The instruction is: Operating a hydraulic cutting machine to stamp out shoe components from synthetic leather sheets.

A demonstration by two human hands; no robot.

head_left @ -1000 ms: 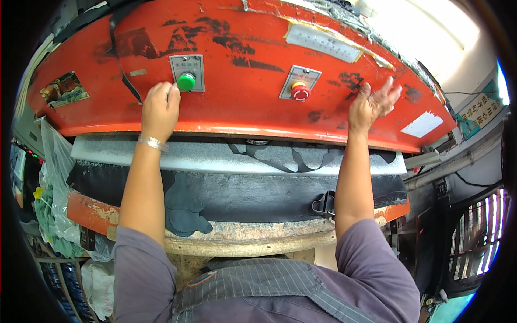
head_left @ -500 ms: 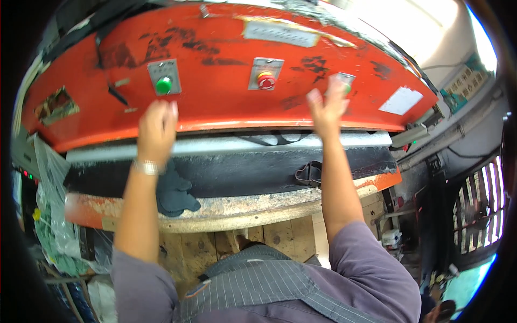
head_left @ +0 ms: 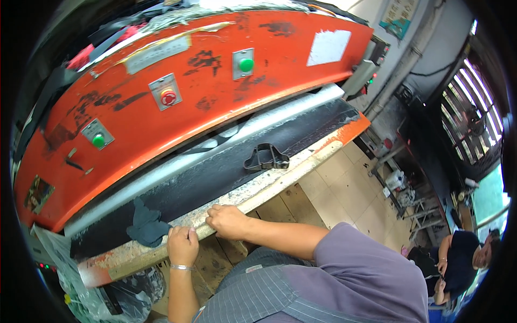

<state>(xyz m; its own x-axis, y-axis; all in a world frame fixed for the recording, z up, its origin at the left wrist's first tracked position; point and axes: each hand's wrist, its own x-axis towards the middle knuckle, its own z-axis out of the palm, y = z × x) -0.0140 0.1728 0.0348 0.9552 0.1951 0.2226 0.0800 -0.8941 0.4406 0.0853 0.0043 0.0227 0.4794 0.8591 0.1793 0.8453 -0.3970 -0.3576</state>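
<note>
My left hand (head_left: 183,245), a band at its wrist, is closed at the worn front edge of the press bed (head_left: 116,264), just right of some dark cut fabric pieces (head_left: 148,226). Close to its right, my right hand (head_left: 226,220) has its fingers curled at the same edge. Anything inside either hand is hidden. Farther right on the black pad (head_left: 207,180) sits a black cutting die (head_left: 267,166), an open frame of thin strip. Neither hand touches it.
Behind the pad stands the press's orange beam (head_left: 204,102), with two green buttons (head_left: 246,65) and a red stop button (head_left: 168,97). Clear plastic sheeting (head_left: 59,264) hangs at the left. Another person (head_left: 460,264) is at the far right.
Both hands have come down from the buttons on the orange beam to the bed's front edge. They are now closed and close together. My view has turned to the right.
</note>
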